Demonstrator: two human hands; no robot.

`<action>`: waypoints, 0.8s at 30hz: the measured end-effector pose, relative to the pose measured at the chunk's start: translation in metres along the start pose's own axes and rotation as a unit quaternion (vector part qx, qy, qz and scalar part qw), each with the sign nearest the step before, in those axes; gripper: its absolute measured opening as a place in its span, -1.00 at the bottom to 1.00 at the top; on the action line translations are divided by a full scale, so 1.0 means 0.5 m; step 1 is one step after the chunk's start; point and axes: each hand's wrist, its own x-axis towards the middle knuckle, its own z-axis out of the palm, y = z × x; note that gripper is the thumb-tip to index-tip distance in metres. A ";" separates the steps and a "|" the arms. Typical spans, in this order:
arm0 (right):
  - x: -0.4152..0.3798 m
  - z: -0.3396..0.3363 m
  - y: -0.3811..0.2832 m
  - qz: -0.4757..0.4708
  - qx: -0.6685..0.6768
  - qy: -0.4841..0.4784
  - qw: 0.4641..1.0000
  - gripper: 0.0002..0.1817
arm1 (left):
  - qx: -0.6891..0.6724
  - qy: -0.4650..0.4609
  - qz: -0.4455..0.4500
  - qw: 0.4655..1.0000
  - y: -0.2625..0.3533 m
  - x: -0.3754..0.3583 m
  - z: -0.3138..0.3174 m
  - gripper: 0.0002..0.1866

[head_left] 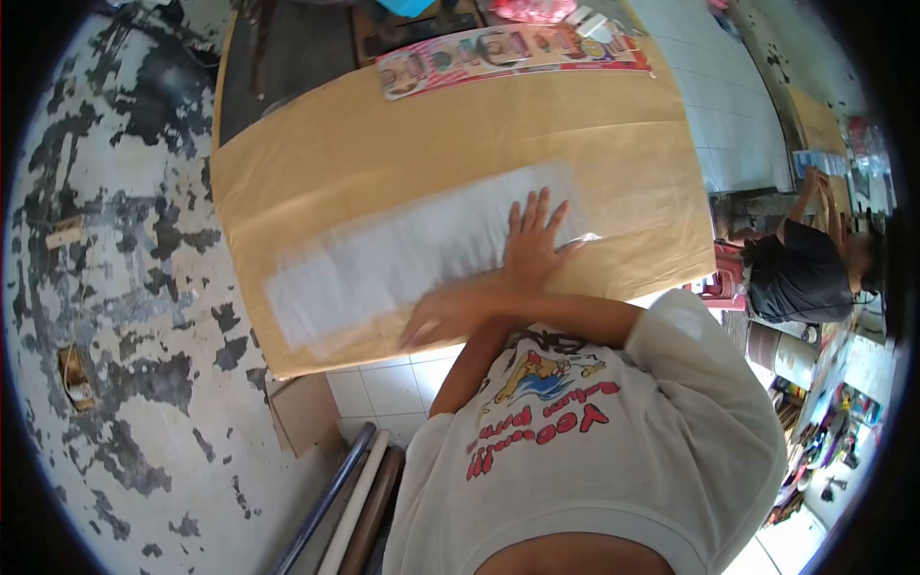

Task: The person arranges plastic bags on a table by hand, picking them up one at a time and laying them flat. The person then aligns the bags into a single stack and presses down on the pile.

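Observation:
A long whitish strip (383, 254), probably plastic film, lies slantwise over the brown-covered table (316, 182); its left part is blurred and its right end looks shiny. My arms cross in front of my shirt. Flat on the strip's right part rests my left hand (539, 244), open, with fingers spread. My right hand (446, 313) reaches across to the left, over the strip's lower edge near the table's front. Motion smears its fingers, so whether it grips or touches the strip cannot be told.
A printed colorful sheet (508, 57) lies at the table's far edge, near a white item (589, 24) and pink plastic (535, 10). Long rolls (355, 508) lean at lower left beside a peeling wall (125, 240). Another person (805, 268) sits at far right.

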 end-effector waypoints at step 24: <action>-1.112 -0.031 0.514 -0.024 0.409 0.701 0.584 -0.07 | 0.083 -0.051 -0.021 0.995 0.032 0.017 -0.009 -0.24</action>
